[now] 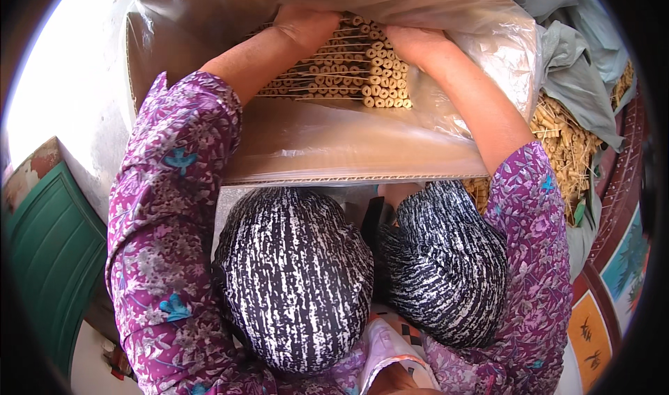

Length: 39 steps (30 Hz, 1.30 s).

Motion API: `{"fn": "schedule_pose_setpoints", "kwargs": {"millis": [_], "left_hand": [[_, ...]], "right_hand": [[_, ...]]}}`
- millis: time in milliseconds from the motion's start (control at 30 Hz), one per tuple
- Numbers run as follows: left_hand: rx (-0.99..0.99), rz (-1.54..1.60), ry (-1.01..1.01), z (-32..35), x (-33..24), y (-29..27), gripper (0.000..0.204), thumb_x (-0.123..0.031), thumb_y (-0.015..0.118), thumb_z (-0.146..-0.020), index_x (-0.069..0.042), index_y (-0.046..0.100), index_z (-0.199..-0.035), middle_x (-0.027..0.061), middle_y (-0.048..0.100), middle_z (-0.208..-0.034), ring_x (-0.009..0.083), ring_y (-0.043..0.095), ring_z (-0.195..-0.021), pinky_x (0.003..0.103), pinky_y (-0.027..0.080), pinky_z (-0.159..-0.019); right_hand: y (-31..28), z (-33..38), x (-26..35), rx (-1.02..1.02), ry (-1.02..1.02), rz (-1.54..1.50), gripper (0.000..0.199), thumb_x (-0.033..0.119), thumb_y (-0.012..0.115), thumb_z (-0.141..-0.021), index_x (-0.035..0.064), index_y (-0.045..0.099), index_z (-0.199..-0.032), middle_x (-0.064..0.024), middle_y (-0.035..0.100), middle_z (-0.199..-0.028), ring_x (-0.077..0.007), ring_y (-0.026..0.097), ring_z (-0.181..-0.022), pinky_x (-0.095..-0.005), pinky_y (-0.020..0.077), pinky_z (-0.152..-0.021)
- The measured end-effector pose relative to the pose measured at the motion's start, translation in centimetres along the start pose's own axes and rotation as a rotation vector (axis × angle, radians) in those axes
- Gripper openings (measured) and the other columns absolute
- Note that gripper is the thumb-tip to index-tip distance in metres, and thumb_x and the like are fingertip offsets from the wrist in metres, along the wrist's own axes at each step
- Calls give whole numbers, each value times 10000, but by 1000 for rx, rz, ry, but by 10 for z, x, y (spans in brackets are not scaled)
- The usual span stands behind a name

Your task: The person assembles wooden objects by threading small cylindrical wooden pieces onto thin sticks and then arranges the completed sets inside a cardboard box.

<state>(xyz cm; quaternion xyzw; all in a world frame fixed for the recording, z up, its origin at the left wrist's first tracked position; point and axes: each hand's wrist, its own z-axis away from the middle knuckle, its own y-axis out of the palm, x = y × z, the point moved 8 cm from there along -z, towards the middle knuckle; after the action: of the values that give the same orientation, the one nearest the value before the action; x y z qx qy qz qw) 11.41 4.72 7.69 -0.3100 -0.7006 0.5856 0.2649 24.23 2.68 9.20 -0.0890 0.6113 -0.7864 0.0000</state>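
Observation:
Both my arms reach into a cardboard box (334, 180) lined with clear plastic (348, 127). Inside, tan rolled pieces on thin sticks (387, 74) lie stacked in rows, their hollow round ends showing. My left hand (306, 27) is at the far left of the stack, over the sticks, with its fingers out of sight. At the stack's far right corner, my right hand (417, 45) touches or nearly touches the roll ends; its fingers are hidden too. Whether either hand grips any of the skewered rolls cannot be seen.
A large heap of loose skewered rolls (561, 134) lies to the right of the box, partly under grey plastic sheeting (578, 74). A green chair back (56, 249) stands at the left. My knees in black-and-white trousers (296, 276) are close below the box's near edge.

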Motion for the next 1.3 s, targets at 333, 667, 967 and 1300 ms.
{"fn": "schedule_pose_setpoints", "kwargs": {"millis": [333, 667, 967, 1300], "left_hand": [[484, -59, 104, 19, -8, -5, 174, -48, 602, -774, -55, 719, -902, 124, 679, -937, 293, 647, -964, 407, 531, -827], [239, -18, 154, 26, -9, 37, 337, -137, 619, -822, -140, 667, -1156, -3, 526, -1338, 175, 439, -1299, 409, 407, -1037], [338, 9, 126, 22, -9, 3, 455, -78, 550, -846, -134, 562, -1298, 9, 499, -1389, 190, 437, -1316, 428, 380, -1065], [363, -50, 117, 17, -6, 10, 508, -43, 528, -851, -123, 516, -1353, 19, 462, -1445, 197, 428, -1334, 416, 397, -1070]], "right_hand": [[21, 18, 64, -359, -734, 633, 210, 87, 553, -814, 99, 658, -995, -18, 620, -1057, -209, 603, -1024, -323, 532, -794], [38, 4, 61, -240, -732, 789, 209, 140, 568, -791, 98, 641, -982, -30, 620, -1028, -201, 600, -1036, -308, 527, -822], [20, 2, 54, -131, -561, 636, 170, 123, 559, -808, 91, 634, -957, -48, 633, -1001, -220, 591, -1045, -325, 532, -823], [18, -4, 39, -49, -496, 541, 211, 91, 535, -824, 101, 626, -1014, -45, 634, -995, -218, 583, -1063, -342, 534, -850]]}}
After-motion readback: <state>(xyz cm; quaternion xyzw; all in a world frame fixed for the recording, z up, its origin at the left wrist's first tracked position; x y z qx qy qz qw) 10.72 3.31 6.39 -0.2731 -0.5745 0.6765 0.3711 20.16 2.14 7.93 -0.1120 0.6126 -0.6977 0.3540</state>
